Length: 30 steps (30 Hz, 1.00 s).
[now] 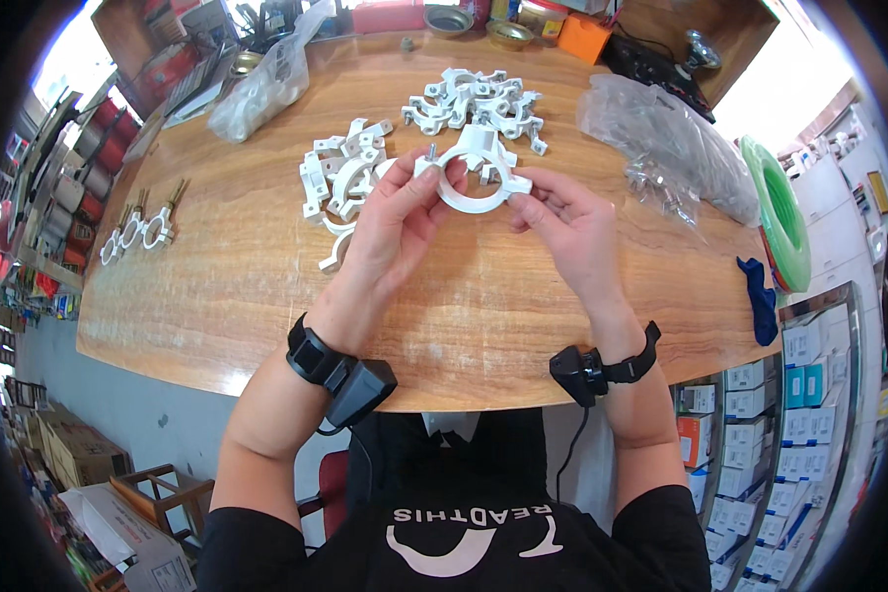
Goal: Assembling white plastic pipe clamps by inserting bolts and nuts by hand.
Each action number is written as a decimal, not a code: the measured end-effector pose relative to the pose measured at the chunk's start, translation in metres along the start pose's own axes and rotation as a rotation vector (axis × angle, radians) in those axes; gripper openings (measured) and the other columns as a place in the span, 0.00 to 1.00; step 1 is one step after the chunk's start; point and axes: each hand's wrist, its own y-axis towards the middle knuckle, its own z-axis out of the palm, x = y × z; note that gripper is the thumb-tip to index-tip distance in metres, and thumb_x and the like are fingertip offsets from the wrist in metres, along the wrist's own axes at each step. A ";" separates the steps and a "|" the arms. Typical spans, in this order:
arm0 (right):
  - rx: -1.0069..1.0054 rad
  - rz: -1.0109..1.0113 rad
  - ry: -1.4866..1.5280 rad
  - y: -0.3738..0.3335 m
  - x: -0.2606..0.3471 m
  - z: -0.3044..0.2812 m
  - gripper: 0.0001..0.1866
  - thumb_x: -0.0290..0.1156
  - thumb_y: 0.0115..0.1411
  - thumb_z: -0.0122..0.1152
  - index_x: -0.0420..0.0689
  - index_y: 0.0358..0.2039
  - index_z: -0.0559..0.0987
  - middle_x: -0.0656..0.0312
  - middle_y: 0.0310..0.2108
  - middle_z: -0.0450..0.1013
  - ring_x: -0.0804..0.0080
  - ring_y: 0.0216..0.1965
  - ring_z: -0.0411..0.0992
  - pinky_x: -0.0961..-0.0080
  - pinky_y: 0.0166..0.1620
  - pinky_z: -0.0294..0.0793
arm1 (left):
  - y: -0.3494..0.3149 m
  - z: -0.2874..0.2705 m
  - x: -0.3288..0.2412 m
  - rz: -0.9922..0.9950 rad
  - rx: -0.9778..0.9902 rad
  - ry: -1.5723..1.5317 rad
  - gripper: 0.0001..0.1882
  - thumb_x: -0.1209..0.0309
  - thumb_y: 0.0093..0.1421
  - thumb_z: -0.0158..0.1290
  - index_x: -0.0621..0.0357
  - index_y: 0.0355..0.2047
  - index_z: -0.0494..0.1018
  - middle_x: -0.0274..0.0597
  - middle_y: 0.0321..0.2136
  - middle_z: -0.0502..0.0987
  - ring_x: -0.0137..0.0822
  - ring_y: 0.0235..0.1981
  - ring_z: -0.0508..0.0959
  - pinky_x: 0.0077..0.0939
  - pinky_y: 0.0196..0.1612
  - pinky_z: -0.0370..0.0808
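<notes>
A white ring-shaped pipe clamp (476, 204) is held up over the table between my two hands. My left hand (401, 205) pinches its left side, by the lug where a metal screw (432, 152) stands upright. On the opposite lug, the thumb and fingers of my right hand (565, 213) are closed. Just left of the held clamp lies a pile of white clamp halves (345, 178), partly hidden behind my left hand. Farther back is a second pile of white clamp halves with screws (474, 99).
Several finished-looking clamps with brass-coloured screws (156, 232) lie at the left on the wooden table (217, 316). A clear bag (266, 89) lies at the back left. Another bag of small metal parts (661, 178), a green coil (781, 212) and a dark blue cloth (759, 301) are at the right.
</notes>
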 end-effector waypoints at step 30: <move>0.005 -0.037 -0.648 0.017 0.005 -0.066 0.07 0.25 0.49 0.56 0.36 0.29 0.75 0.58 0.25 0.74 0.74 0.28 0.71 0.80 0.32 0.70 | -0.003 0.016 -0.011 -0.073 -0.027 0.298 0.16 0.67 0.57 0.43 0.70 0.37 0.67 0.33 0.19 0.64 0.22 0.19 0.61 0.13 0.19 0.60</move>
